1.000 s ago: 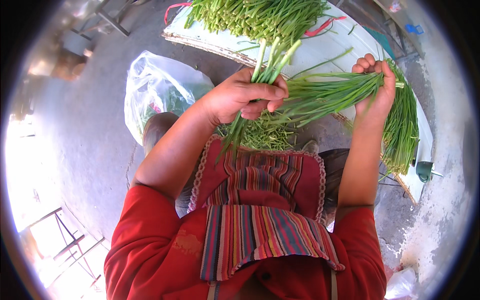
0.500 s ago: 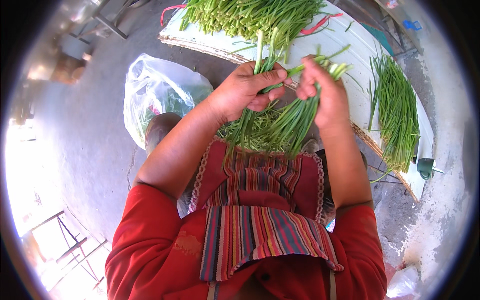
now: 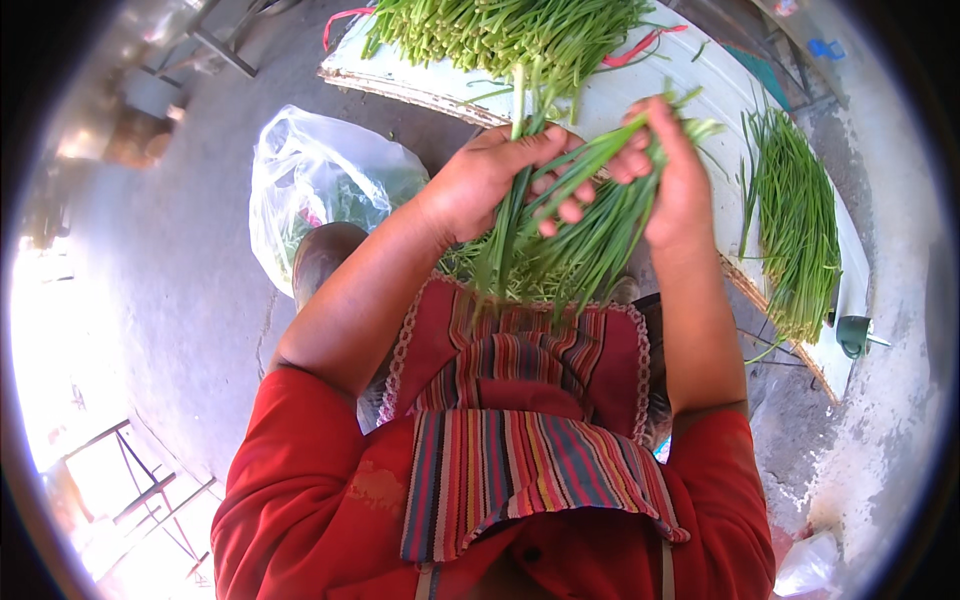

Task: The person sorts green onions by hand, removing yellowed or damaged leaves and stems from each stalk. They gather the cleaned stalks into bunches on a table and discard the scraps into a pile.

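Observation:
Over my lap, my left hand point(image 3: 505, 180) grips a small bunch of long green garlic chives, pale ends up and leaves hanging down. Beside it on the right, my right hand point(image 3: 670, 170) closes around a thicker bunch of chives point(image 3: 600, 235), whose pale ends stick out past the fingers. Leaves from the two bunches cross between my hands, partly smeared by motion. A big heap of chives point(image 3: 500, 40) lies on the white board point(image 3: 690, 90) beyond my hands. A smaller bundle of chives point(image 3: 795, 225) rests at the board's right end.
A clear plastic bag point(image 3: 325, 165) with green leaves inside stands on the floor at left. Loose trimmings point(image 3: 465, 260) lie below my hands. Red ties point(image 3: 645, 47) lie near the heap. A dark green cup-like object point(image 3: 852, 336) sits at the board's right end, near the wall.
My right hand has moved slightly right with its bunch. My left fingers have loosened and spread somewhat, and chive leaves now stretch between both hands.

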{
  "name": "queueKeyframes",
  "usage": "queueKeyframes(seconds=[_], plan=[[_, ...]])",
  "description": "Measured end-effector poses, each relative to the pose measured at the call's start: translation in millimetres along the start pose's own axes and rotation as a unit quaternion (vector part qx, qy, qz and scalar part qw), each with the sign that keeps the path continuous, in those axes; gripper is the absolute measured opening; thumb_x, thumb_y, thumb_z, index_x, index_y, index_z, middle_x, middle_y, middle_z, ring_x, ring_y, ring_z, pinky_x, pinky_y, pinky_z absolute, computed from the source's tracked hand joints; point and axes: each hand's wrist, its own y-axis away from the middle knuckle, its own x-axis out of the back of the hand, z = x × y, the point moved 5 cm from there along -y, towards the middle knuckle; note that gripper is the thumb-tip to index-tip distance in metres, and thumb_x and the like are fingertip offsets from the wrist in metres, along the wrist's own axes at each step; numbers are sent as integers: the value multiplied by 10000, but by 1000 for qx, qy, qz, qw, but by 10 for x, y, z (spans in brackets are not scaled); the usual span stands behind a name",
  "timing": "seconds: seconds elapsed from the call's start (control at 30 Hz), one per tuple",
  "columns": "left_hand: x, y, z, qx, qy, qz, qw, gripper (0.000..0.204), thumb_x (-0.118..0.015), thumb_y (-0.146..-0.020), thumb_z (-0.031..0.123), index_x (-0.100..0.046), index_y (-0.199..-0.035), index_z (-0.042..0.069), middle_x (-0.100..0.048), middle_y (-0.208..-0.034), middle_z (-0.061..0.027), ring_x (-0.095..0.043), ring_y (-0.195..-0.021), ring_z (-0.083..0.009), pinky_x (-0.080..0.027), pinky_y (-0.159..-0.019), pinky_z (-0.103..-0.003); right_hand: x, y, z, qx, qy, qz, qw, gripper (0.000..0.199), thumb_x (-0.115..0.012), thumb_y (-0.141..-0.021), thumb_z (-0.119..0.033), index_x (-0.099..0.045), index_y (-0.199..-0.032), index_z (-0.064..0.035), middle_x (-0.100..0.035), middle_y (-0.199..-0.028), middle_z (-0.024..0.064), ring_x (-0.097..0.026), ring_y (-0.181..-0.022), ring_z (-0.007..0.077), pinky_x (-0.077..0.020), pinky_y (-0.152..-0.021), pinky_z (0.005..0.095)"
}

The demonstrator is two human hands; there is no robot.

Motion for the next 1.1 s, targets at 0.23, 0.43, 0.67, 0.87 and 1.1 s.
queueKeyframes(seconds=[0.23, 0.43, 0.67, 0.87, 1.1], plan=[[426, -28, 97, -68, 12, 78, 995, 396, -379, -950, 324, -493, -1127, -12, -607, -1042, -160, -602, -881, -226, -507, -703, -329, 327, -112, -308, 43, -100, -13, 994, 214, -571, -882, -277, -557, -902, -65, -558, -786, 24, -436, -538, 66, -395, -503, 240], [490, 3, 163, -60, 16, 114, 992, 352, -403, -948, 332, -555, -1001, 19, -579, -757, -46, -400, -535, -79, -310, -459, -221, 289, -91, -294, 42, -103, -41, 993, 210, -558, -887, -276, -556, -901, -66, -568, -790, 25, -432, -528, 65, -429, -510, 254], [353, 40, 94, -30, 5, 39, 999, 406, -373, -954, 370, -561, -1009, 15, -507, -700, -19, -256, -412, -32, -215, -376, -178, 244, -93, -252, 34, -107, -41, 993, 211, -567, -879, -281, -556, -902, -72, -569, -788, 23, -428, -514, 73, -442, -507, 263], [279, 23, 45, -10, -55, -9, 998, 382, -412, -942, 348, -600, -916, 16, -567, -722, -64, -290, -392, -24, -238, -361, -162, 325, -126, -295, 38, -112, -42, 992, 205, -576, -875, -280, -545, -876, -77, -540, -748, 18, -427, -523, 73, -414, -511, 243], [133, 62, 26, 7, -74, -70, 995, 625, -313, -918, 548, -548, -1003, -25, -570, -693, -106, -276, -368, -35, -221, -337, -161, 134, -58, -299, 75, -63, 24, 995, 184, -581, -840, -263, -529, -827, -87, -520, -706, 17, -462, -574, 112, -422, -565, 266]])
